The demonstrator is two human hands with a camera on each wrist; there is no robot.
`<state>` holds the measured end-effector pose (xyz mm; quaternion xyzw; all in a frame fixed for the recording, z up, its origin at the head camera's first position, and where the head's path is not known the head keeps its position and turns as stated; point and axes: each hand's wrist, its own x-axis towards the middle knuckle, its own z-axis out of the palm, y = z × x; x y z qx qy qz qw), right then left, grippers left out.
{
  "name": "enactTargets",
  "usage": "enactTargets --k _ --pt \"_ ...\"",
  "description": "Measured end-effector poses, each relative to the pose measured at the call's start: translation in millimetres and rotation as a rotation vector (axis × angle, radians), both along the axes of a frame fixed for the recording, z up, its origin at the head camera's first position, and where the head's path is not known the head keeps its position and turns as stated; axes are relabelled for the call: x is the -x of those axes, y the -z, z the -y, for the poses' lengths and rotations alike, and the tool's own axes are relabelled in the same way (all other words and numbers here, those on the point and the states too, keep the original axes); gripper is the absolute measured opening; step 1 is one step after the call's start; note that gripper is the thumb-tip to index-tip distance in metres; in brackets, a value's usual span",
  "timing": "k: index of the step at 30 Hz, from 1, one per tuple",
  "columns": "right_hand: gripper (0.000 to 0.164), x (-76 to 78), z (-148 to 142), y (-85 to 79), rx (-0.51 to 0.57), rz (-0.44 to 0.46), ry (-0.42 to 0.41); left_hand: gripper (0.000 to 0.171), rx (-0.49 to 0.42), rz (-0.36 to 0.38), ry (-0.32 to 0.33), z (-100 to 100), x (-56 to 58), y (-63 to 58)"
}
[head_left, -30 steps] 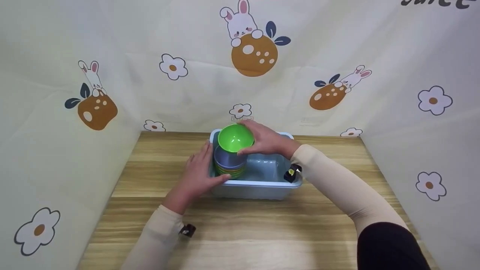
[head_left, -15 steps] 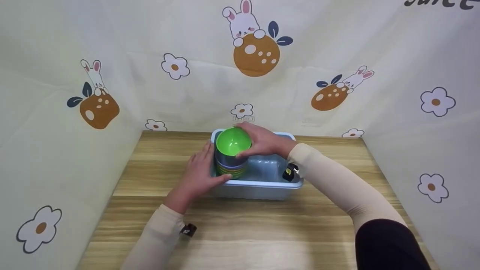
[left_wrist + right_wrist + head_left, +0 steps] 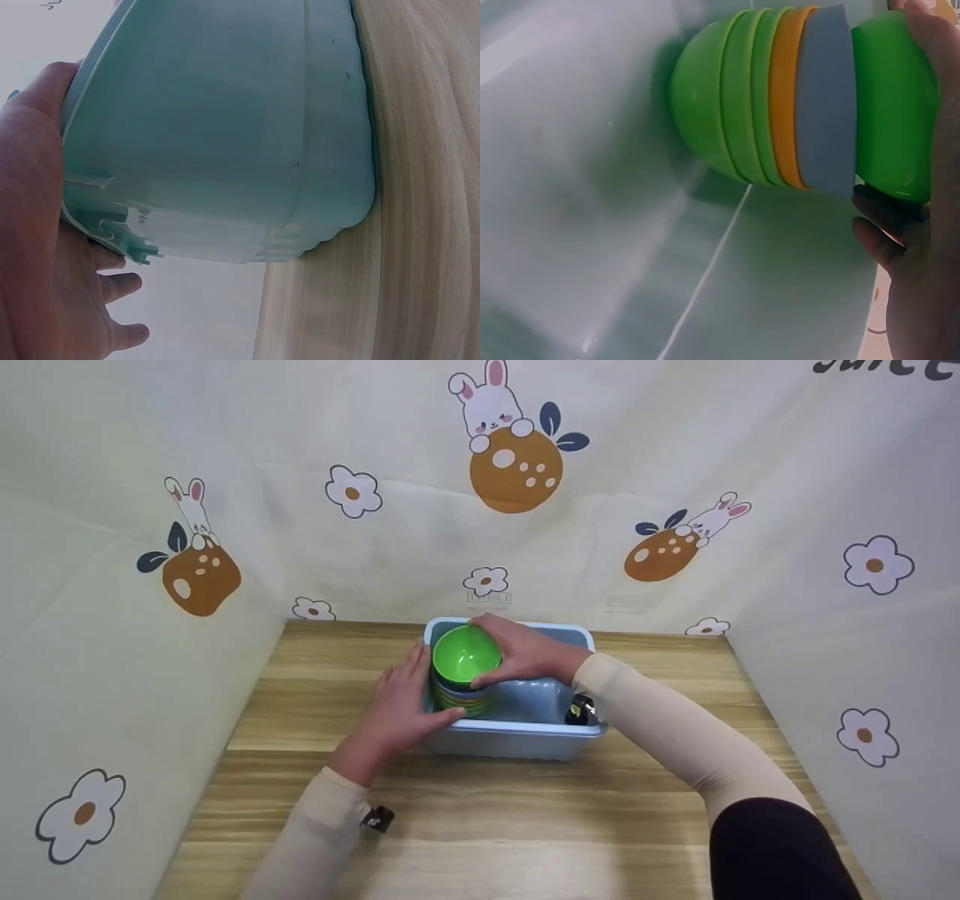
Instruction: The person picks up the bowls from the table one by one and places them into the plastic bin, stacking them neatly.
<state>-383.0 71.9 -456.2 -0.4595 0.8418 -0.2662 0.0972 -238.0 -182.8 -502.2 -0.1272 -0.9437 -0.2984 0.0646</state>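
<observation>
My right hand (image 3: 525, 652) grips a bright green bowl (image 3: 466, 656) by its right side, thumb in front. The bowl sits upright, its lower part within the mouth of a blue bowl (image 3: 825, 101). Under that blue bowl are an orange bowl (image 3: 785, 97) and several green bowls (image 3: 701, 97), nested in one stack. The stack stands at the left end of a light blue plastic bin (image 3: 525, 728). My left hand (image 3: 394, 705) rests on the bin's left front corner, its fingers straight along the left rim and its thumb on the front rim.
The bin stands on a wood-grain table (image 3: 480, 825), near the back wall. Pale cloth (image 3: 405, 555) printed with rabbits, oranges and flowers encloses the back and both sides. A small black camera sits on each wrist.
My right hand has lowered the green bowl toward the stack, and its base now dips into the blue bowl. The left hand has stayed on the bin's corner.
</observation>
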Motion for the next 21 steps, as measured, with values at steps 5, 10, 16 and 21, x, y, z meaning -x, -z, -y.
enactTargets --k 5,10,16,21 --pt "0.108 -2.1 0 3.4 0.001 0.021 0.007 0.131 -0.011 0.037 0.004 0 -1.8 -3.0" --pt "0.106 -1.4 1 7.1 -0.005 0.016 -0.003 0.135 -0.022 0.066 0.002 0 -2.4 -5.7" --pt "0.105 -0.4 2 11.0 -0.009 0.019 -0.013 0.136 -0.007 0.077 -0.005 -1 -2.0 -5.3" --pt "0.105 -1.7 4 11.8 -0.014 0.040 -0.007 0.135 0.011 0.067 -0.010 0 -0.3 -3.5"
